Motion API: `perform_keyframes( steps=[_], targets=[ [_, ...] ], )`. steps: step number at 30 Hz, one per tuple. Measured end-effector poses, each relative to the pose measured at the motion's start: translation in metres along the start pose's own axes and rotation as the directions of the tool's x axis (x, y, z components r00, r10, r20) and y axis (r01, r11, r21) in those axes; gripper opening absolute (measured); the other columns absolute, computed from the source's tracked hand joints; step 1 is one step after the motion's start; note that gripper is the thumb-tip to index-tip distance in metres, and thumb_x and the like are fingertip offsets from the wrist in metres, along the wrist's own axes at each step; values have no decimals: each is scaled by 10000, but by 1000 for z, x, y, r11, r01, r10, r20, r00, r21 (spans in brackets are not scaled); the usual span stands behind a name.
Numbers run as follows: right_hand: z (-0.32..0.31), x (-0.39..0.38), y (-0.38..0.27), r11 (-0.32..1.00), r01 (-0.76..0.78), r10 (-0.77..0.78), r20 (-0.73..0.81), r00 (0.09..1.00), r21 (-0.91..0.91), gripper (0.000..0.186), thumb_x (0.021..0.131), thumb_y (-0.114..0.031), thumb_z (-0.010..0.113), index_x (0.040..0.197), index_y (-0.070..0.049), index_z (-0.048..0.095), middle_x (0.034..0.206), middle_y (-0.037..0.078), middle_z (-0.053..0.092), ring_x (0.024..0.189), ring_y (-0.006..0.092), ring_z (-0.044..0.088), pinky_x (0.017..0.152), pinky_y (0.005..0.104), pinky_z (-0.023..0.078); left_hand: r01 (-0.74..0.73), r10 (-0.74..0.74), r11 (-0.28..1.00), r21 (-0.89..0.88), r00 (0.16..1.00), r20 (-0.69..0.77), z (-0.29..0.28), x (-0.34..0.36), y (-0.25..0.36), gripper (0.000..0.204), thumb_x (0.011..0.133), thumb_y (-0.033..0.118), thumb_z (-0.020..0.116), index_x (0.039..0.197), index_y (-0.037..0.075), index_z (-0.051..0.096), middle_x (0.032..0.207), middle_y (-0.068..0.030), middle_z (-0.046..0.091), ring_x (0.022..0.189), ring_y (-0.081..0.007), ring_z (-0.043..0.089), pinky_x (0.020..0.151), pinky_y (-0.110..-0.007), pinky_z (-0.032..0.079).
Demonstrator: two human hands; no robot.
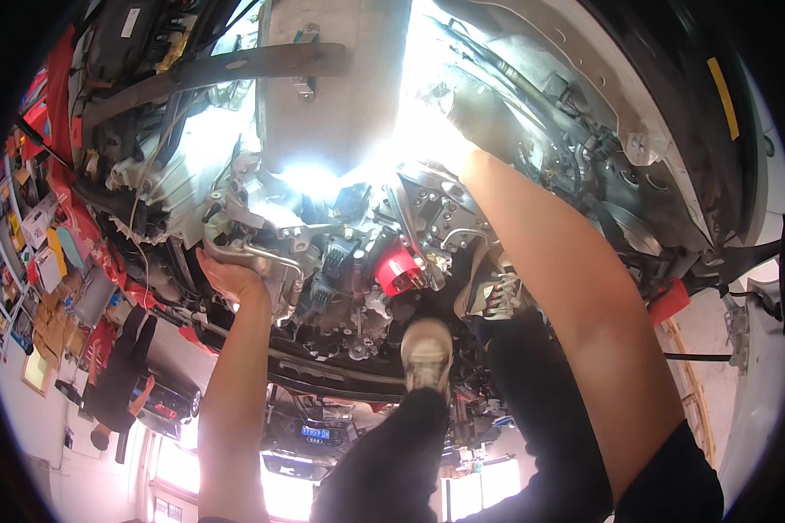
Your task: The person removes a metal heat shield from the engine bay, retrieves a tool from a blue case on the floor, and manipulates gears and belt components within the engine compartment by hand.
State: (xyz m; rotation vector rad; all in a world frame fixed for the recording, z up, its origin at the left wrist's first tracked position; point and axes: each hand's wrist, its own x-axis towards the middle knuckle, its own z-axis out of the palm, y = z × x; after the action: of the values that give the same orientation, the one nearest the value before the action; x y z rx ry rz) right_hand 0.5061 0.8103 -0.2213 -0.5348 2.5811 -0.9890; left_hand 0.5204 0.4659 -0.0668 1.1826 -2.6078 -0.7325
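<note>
My left hand (231, 277) is cupped against the lower left side of a metal engine part (227, 235). Its fingers curl round the edge and are partly hidden. A bent metal pipe (275, 264) runs along that part, right beside the hand. My right arm stretches up to the middle of the engine bay, where my right hand (445, 144) is washed out by strong light. Its fingers and anything in them cannot be made out. Below it sits a metal plate with several bolts (436, 205). A red cylindrical part (399, 268) stands between my two arms.
My shoes (427, 349) rest among the engine parts. A curved metal bar (218, 70) crosses the upper left, next to a grey panel (331, 113). Red covers (70, 200) drape the left edge. Another person (118, 375) and cluttered shelves (9, 235) are farther left.
</note>
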Motion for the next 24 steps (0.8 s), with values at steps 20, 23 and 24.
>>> perform_keyframes(
  steps=[20, 23, 24],
  targets=[
    [26, 10, -2, 991, 12, -5, -51, 999, 131, 345, 832, -267, 547, 1061, -16, 604, 1117, 158, 591, 996, 278, 587, 876, 368, 471, 34, -37, 984, -174, 999, -14, -17, 8, -10, 527, 916, 331, 351, 1278, -26, 488, 1317, -151, 488, 1154, -270, 496, 984, -330, 367],
    [51, 16, 21, 778, -271, 308, 32, 951, 567, 295, 863, -223, 496, 1024, -6, 615, 1025, 176, 620, 904, 285, 620, 830, 373, 497, 66, -56, 975, -212, 997, 53, -6, 1, 0, 547, 915, 325, 303, 1279, -44, 474, 1319, -175, 477, 1173, -285, 487, 998, -342, 368],
    [53, 12, 27, 721, -315, 347, 72, 935, 618, 269, 865, -200, 491, 1007, -13, 621, 995, 180, 626, 882, 278, 627, 811, 363, 503, 58, -45, 972, -227, 997, 66, -6, 0, 1, 553, 915, 333, 303, 1272, -51, 479, 1321, -180, 474, 1171, -289, 487, 997, -343, 368]
  ],
)
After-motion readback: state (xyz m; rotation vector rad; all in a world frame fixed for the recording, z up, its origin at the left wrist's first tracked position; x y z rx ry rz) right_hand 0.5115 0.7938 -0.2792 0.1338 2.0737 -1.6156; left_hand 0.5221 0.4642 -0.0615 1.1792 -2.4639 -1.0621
